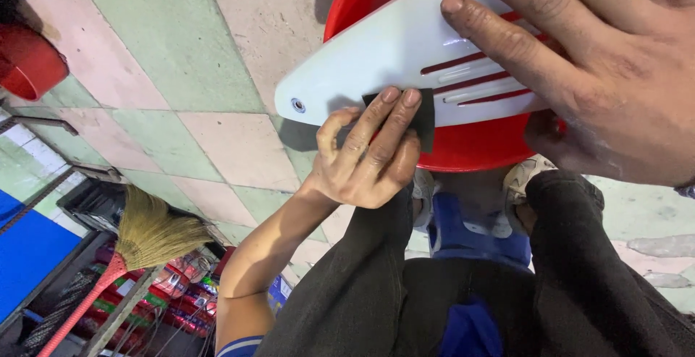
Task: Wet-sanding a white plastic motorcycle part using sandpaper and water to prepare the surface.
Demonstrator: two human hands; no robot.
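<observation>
White plastic, smooth and glossy, forms a long tapering panel [391, 56] with a rounded tip, a small metal-ringed hole near that tip and a row of narrow slots cut through its wider part. It lies across the rim of a red basin [463, 147], whose shiny curved wall shows through the slots and below the panel's lower edge. The left hand [365, 158] presses a dark, matte square of sandpaper [423, 114] against that lower edge — two fingers laid flat on top of the sheet, the thumb curled beside them, the rest bent under, so the hand is closed on the paper and pinning it to the plastic. The right hand [594, 60] is spread open and flat on the slotted part of the panel, fingers stretched along it, holding it down against the basin; its skin looks dusted with pale powder. Below the basin are the person's knees in dark rough cloth and a patch of blue fabric. Underfoot the floor [174, 53] is stone tile in worn pink and green squares. To the lower left leans a broom [145, 237] with straw bristles and a red wrapped handle, and a red tub [29, 60] sits at the far left edge.
</observation>
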